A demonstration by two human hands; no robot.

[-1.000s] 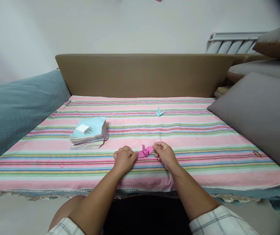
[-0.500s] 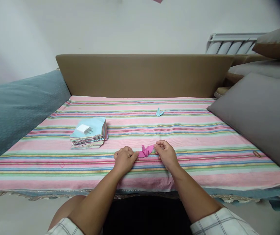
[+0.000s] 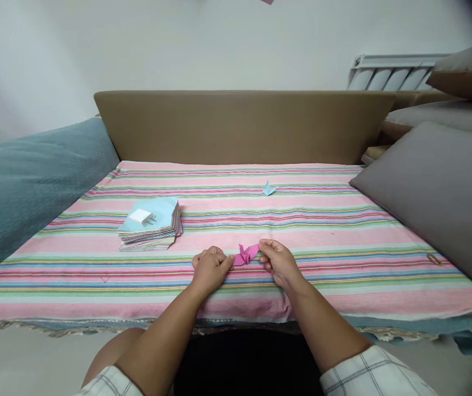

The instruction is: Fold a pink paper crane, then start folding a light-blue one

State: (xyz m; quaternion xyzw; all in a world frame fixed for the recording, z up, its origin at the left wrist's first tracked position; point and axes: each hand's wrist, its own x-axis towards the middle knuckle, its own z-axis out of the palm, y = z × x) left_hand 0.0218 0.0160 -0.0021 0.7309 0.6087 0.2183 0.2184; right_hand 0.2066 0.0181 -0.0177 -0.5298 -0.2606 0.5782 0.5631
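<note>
A small pink origami crane is stretched between my two hands, low over the striped cloth. My left hand is closed, with the thumb pressed on the crane's left wing. My right hand pinches the tip of the right wing between thumb and fingers. The crane's folded middle and a short upright point show between the hands. Farther back on the cloth lies a light blue origami crane, which neither hand touches.
To the left sits a stack of square coloured papers, topped by a white plug adapter. A brown ring-shaped object lies at the right. Grey cushions, a teal cushion and a brown backrest border the cloth.
The fingers of my right hand have shifted slightly on the right wing's tip. My left hand keeps its place, and the pink crane has hardly moved.
</note>
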